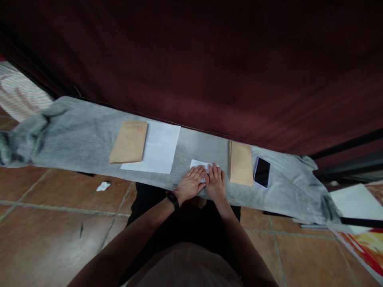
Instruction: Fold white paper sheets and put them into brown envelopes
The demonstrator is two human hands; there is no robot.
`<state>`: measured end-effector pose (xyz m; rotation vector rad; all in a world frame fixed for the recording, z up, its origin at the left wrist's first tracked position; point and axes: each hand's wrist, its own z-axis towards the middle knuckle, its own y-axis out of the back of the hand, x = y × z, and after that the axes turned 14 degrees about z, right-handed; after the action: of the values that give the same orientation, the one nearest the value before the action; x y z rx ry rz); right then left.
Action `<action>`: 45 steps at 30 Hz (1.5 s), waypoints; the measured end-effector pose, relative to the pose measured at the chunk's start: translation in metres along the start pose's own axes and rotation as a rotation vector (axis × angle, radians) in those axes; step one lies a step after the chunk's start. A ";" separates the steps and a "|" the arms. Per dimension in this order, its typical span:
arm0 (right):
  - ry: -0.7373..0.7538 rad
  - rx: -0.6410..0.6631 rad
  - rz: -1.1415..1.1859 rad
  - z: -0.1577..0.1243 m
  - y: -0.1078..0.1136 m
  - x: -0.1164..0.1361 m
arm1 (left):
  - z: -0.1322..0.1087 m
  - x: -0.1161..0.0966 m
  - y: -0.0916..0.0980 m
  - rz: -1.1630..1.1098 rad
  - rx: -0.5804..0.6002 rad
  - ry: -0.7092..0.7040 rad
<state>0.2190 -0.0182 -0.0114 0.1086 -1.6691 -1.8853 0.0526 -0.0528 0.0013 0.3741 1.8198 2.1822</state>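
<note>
A small white sheet of paper (196, 163), which looks folded, lies at the front middle of the cloth-covered bench. My left hand (190, 183) rests flat on its left part, fingers stretched out, a dark band on the wrist. On the right part my right hand (215, 181) presses down with fingers spread. The two hands nearly meet and cover most of the paper. Left of them lie larger white sheets (163, 145), partly under a stack of brown envelopes (130, 141). Close to my right hand is a second stack of brown envelopes (241, 163).
A phone (262, 172) in a light purple case lies right of the second envelope stack. Grey cloth (80, 135) covers the narrow bench. Behind it hangs a dark red curtain (203, 79). A white scrap (103, 186) lies on the tiled floor.
</note>
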 end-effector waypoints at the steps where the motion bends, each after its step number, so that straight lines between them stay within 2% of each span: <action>1: -0.006 -0.001 0.002 0.000 0.000 0.000 | 0.000 0.000 0.001 0.000 0.002 -0.001; 7: -0.053 -0.032 0.009 -0.002 -0.001 -0.001 | 0.001 0.002 0.002 0.012 0.004 0.005; 13: -0.100 -0.119 0.027 -0.017 0.001 -0.006 | 0.002 0.002 -0.001 0.024 -0.029 0.004; 21: -0.147 -0.150 0.055 -0.034 0.007 -0.004 | 0.003 0.002 0.002 0.041 -0.022 -0.003; 28: -0.003 -0.080 0.075 -0.049 0.008 0.010 | 0.003 0.007 0.002 0.053 -0.044 -0.038; 31: -0.008 -0.096 0.074 -0.054 0.010 0.006 | -0.003 0.012 0.000 0.070 -0.053 -0.040; 35: -0.014 -0.125 0.082 -0.058 0.015 -0.003 | -0.014 0.016 -0.004 0.119 -0.067 0.039; 39: -0.008 -0.119 0.085 -0.061 0.018 -0.008 | -0.012 0.002 -0.002 0.125 -0.079 0.123; 45: -0.040 -0.086 0.124 -0.061 0.014 -0.006 | 0.011 -0.032 0.000 0.060 -0.028 -0.046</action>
<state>0.2560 -0.0687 -0.0124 -0.0664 -1.5803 -1.8737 0.0862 -0.0542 0.0023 0.4755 1.7733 2.2175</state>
